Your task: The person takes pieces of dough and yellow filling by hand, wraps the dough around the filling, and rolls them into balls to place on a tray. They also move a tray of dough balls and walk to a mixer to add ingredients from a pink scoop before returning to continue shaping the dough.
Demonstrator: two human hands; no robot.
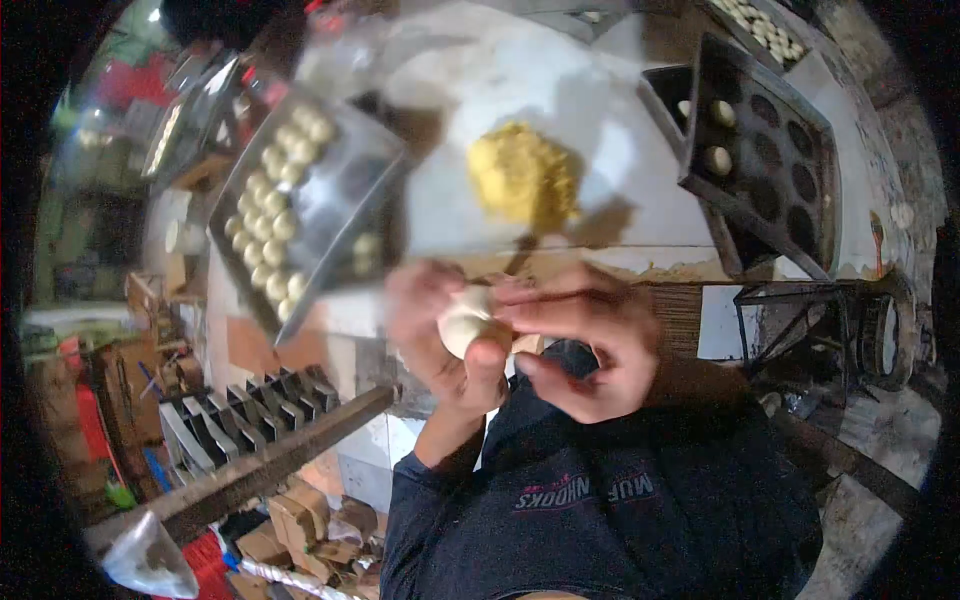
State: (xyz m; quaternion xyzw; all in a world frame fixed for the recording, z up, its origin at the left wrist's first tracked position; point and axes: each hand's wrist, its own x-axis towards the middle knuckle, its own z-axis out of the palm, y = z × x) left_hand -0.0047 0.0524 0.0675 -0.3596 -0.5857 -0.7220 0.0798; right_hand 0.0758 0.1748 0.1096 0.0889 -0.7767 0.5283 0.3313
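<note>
A pale ball of dough point(462, 328) rests in my left hand point(432, 330), whose fingers and thumb curl around it. My right hand point(590, 340) reaches in from the other side, its fingertips touching the top of the dough and its thumb held apart below. Both hands are somewhat blurred. Beyond them, on the white worktop point(440, 190), lies a heap of crumbly yellow filling point(522, 175). To the left, a metal tray point(355, 190) holds many round dough balls point(270, 215).
Dark baking pans with round hollows point(765, 160) are stacked at right, two dough balls point(722, 113) in the upper one. Another filled tray point(765, 30) stands at far right. Below left are a wooden beam point(300, 440), a metal rack point(245, 415) and cardboard boxes point(295, 520).
</note>
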